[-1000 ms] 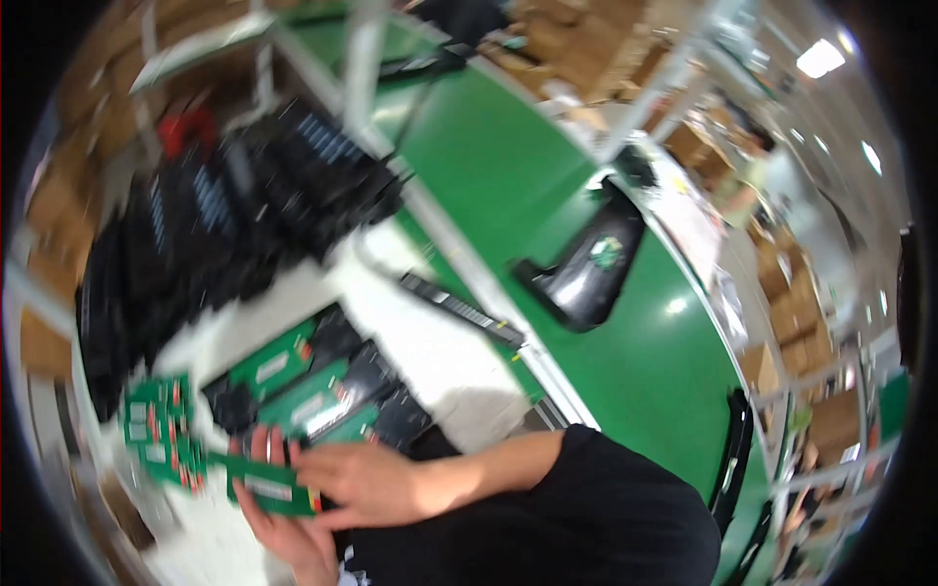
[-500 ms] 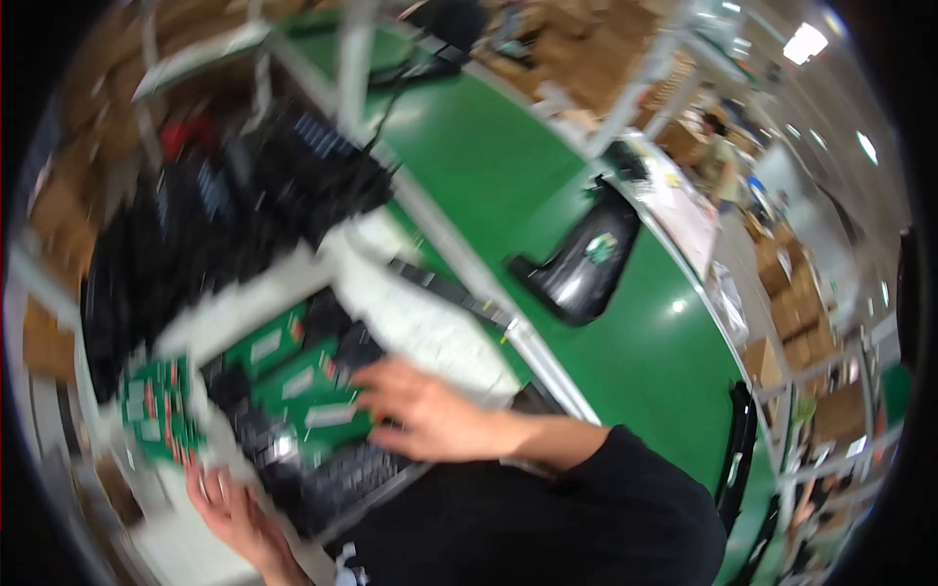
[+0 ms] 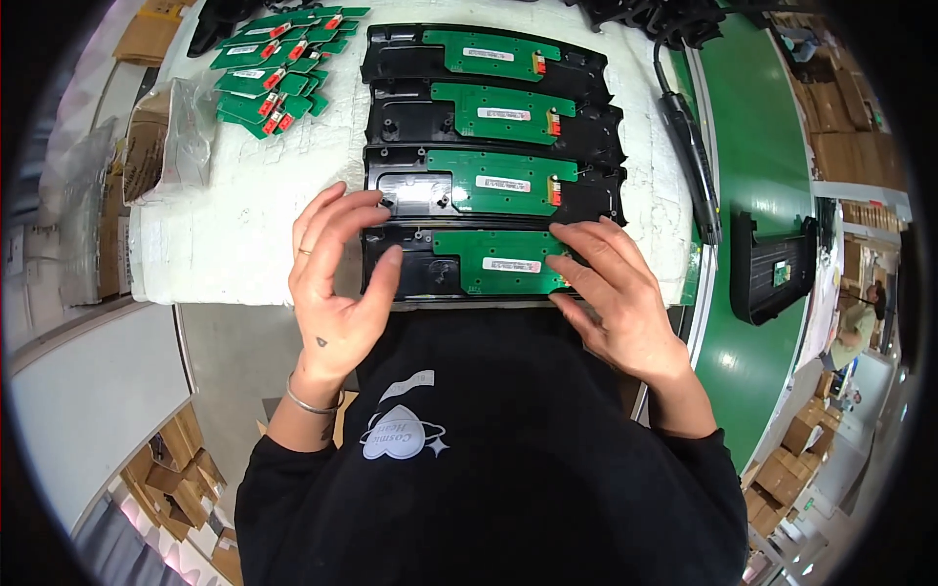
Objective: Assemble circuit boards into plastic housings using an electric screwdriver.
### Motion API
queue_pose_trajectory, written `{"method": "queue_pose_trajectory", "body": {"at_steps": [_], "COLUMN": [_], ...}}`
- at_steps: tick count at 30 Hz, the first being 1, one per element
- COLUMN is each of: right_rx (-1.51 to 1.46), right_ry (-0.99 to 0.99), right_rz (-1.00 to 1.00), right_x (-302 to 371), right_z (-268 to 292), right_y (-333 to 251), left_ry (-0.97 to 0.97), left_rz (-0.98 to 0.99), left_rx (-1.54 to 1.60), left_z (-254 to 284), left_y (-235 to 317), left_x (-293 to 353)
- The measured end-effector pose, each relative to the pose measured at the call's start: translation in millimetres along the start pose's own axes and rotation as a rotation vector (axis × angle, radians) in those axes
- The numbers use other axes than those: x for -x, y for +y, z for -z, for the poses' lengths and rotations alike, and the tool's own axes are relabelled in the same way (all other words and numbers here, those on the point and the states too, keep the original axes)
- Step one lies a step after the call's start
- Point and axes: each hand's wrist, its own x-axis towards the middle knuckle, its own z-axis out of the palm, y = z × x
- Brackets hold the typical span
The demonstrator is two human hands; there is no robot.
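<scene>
Several black plastic housings lie in a column on the white work surface, each with a green circuit board in it. My left hand (image 3: 337, 264) is open, its thumb and fingers apart at the left end of the nearest housing (image 3: 405, 266). Bent over that housing's right end is my right hand (image 3: 620, 293). Its fingertips and thumb close around the right end of the nearest circuit board (image 3: 503, 264), covering its connector. Just beyond sits another circuit board (image 3: 493, 184) with a white label and a red-and-white connector.
Loose green boards (image 3: 269, 73) are heaped at the far left beside a clear plastic bag (image 3: 181, 137). A black pen-shaped tool (image 3: 689, 156) lies right of the housings. On the green table (image 3: 757, 352) rests a black shell (image 3: 772, 269). A person (image 3: 855, 327) stands far right.
The view has swung round and steadied, with the housing column now upright in front of me. My right hand has shifted to the nearest housing's right end, my left to its left end.
</scene>
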Motion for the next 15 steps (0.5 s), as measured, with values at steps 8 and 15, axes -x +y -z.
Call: {"method": "queue_pose_trajectory", "body": {"at_steps": [8, 15], "right_rx": [-0.030, 0.030], "right_ry": [0.023, 0.047], "right_rz": [-0.017, 0.032], "right_x": [-2, 4], "right_z": [-10, -11], "right_y": [3, 19], "left_ry": [-0.064, -0.241], "left_rz": [-0.096, -0.184], "left_rx": [-0.092, -0.285], "left_z": [-11, -21], "left_y": [5, 19], "left_x": [4, 1]}}
